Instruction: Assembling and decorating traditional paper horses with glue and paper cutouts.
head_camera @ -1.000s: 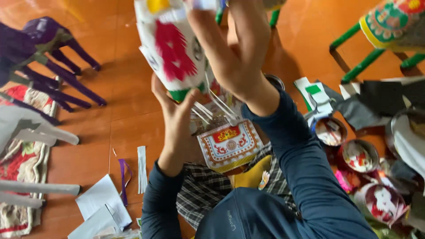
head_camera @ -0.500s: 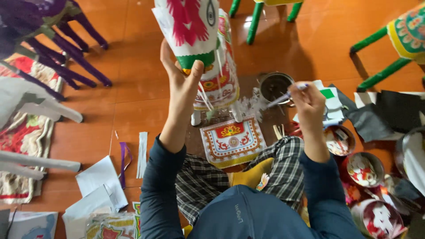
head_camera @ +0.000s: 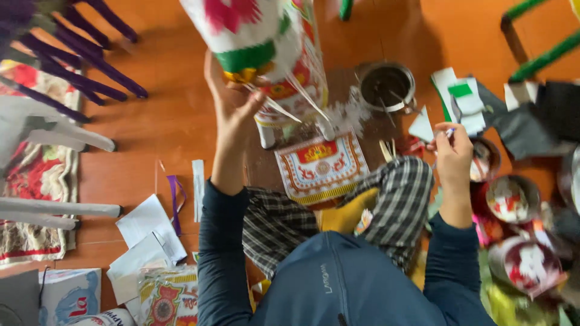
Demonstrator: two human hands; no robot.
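Observation:
My left hand (head_camera: 232, 99) is raised and grips the lower end of a large paper-covered cylinder (head_camera: 254, 36), white with pink, green and red patterns, with thin sticks poking out of its base. My right hand (head_camera: 452, 154) is low at the right, closed on a thin stick (head_camera: 448, 131), close to a small bowl (head_camera: 483, 160). A square patterned paper piece (head_camera: 321, 169), red, white and gold, lies on the floor in front of my crossed legs in checked trousers.
A metal pot (head_camera: 386, 84) with dark contents stands behind the patterned piece. More small bowls (head_camera: 510, 196) and decorated round pieces crowd the right. White paper sheets (head_camera: 148, 232) lie at left. Purple frame legs (head_camera: 90, 54) and green frame legs (head_camera: 544, 57) stand on the orange floor.
My right hand left the cylinder, passed by the metal pot and came down to the bowls at right with the stick. My left hand kept the cylinder raised, now nearer the camera.

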